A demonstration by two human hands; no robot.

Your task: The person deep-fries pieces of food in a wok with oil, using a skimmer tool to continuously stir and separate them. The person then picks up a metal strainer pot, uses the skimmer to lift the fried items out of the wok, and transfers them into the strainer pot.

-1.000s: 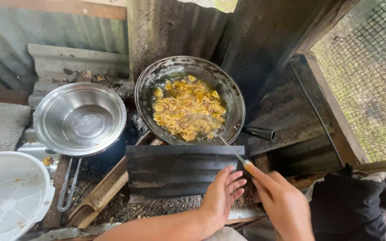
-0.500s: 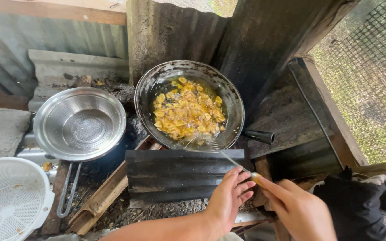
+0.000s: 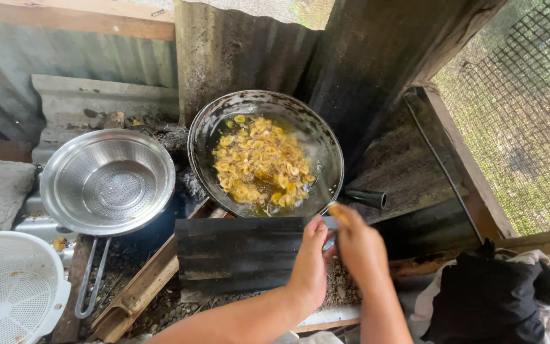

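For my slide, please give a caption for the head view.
Both hands, left and right, meet at the near rim of a dark frying pan of yellow slices, beside a metal colander.

A steel colander (image 3: 107, 181), a white strainer (image 3: 9, 286), perhaps dark cloth (image 3: 491, 296).

Daylit corrugated metal walls (image 3: 237, 57), wire mesh (image 3: 517, 95)

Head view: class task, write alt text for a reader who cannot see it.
Two bare hands, left hand and right hand, meet at the near rim of a dark round frying pan of yellow slices in oil. A perforated steel colander sits left.
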